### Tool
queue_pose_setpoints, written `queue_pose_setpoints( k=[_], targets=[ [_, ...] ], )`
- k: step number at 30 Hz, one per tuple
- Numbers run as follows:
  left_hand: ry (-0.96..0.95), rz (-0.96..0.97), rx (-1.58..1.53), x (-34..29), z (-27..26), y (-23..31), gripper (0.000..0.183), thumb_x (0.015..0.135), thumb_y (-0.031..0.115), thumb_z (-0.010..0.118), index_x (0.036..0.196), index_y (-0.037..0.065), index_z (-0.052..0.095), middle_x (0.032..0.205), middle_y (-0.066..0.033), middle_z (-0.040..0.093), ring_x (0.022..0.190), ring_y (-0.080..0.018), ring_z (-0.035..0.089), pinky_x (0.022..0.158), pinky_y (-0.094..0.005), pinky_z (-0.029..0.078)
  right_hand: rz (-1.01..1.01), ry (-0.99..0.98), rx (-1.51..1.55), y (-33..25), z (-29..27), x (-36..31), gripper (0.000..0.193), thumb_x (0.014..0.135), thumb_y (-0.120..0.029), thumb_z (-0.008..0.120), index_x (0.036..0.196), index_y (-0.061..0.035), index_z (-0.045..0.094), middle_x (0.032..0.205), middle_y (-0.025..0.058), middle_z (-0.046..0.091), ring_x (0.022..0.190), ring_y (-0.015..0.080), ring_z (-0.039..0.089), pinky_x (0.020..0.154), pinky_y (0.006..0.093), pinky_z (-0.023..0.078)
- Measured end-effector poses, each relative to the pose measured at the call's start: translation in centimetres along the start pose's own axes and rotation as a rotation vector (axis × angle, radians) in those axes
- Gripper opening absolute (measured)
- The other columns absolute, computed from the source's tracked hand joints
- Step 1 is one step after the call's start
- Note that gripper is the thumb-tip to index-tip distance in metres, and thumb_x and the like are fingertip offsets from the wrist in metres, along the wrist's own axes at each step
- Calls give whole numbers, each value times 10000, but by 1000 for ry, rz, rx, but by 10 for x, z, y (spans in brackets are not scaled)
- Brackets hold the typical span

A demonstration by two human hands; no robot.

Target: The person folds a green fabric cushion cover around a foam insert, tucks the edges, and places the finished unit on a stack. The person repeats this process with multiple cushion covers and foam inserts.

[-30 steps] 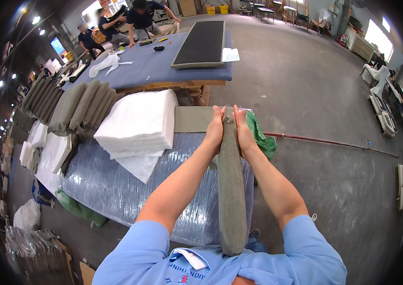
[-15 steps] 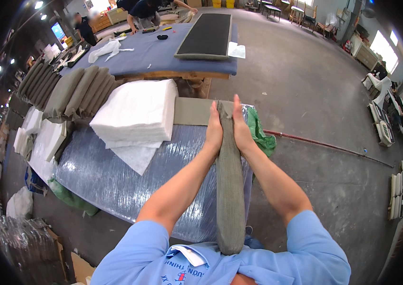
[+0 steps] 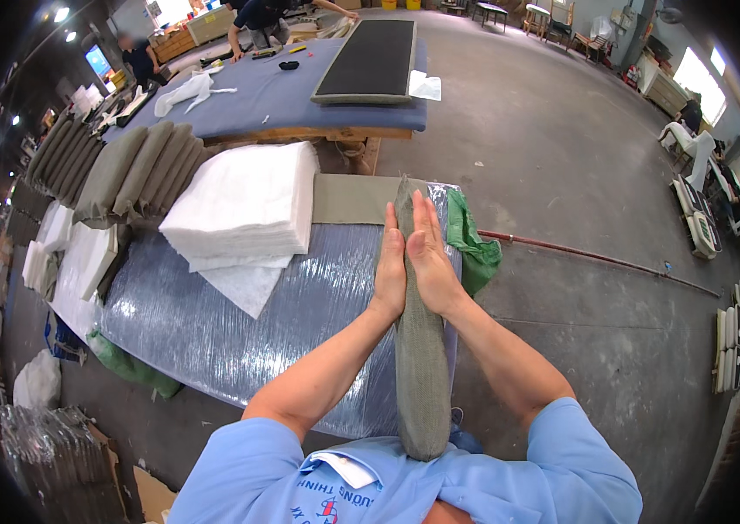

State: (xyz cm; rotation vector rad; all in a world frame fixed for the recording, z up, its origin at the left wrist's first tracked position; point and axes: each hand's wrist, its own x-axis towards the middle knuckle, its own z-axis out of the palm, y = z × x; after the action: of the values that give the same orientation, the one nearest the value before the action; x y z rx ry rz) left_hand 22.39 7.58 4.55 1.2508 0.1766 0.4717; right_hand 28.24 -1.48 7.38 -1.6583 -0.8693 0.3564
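Note:
A long grey-green fabric cushion stands on its narrow edge, its near end against my shirt and its far end over the table. My left hand lies flat along its left side, fingers straight and pointing away. Against the right side my right hand presses with fingers stretched out, the thumb lying near the cushion's upper edge. Between them the two palms squeeze the cushion's far part. Some loose fabric edge shows at its far tip. Beyond it a flat grey-green piece lies on the plastic-wrapped table.
Left of my hands sits a stack of white wadding sheets, with grey-green cushions behind. Green plastic hangs off the right table edge. A blue-covered table holds a black-topped panel; a person leans over it.
Both hands have slid back toward me along the cushion, and the right hand has turned more over its upper edge. The view has shifted slightly.

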Motion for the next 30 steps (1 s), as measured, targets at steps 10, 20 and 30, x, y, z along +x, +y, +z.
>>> queue_pose_setpoints(
  k=[10, 20, 30],
  targets=[
    [-16, 55, 97, -62, 9, -10, 697, 1130, 458, 210, 1663, 50, 22, 1734, -150, 59, 1598, -278, 65, 1285, -382, 103, -26, -15, 20, -14, -2, -49, 951, 1027, -736, 219, 1660, -45, 60, 1737, 164, 21, 1605, 311, -72, 1279, 458, 6],
    [27, 58, 167, -80, -12, -54, 716, 1129, 455, 201, 1637, -36, 79, 1727, -195, 72, 1605, -302, 36, 1294, -384, 64, 58, 24, 399, -2, -3, -68, 885, 1086, -560, 384, 1645, 9, 1, 1708, 181, 112, 1569, 295, 144, 1264, 419, 145],
    [-59, -202, 226, -158, -35, -37, 767, 1118, 519, 278, 1655, 23, 46, 1731, -151, 97, 1597, -274, 105, 1284, -399, 133, 214, 79, 723, 40, 7, -55, 879, 1060, -669, 302, 1671, -108, 13, 1731, 119, 110, 1569, 256, 185, 1270, 378, 177]
  ],
)
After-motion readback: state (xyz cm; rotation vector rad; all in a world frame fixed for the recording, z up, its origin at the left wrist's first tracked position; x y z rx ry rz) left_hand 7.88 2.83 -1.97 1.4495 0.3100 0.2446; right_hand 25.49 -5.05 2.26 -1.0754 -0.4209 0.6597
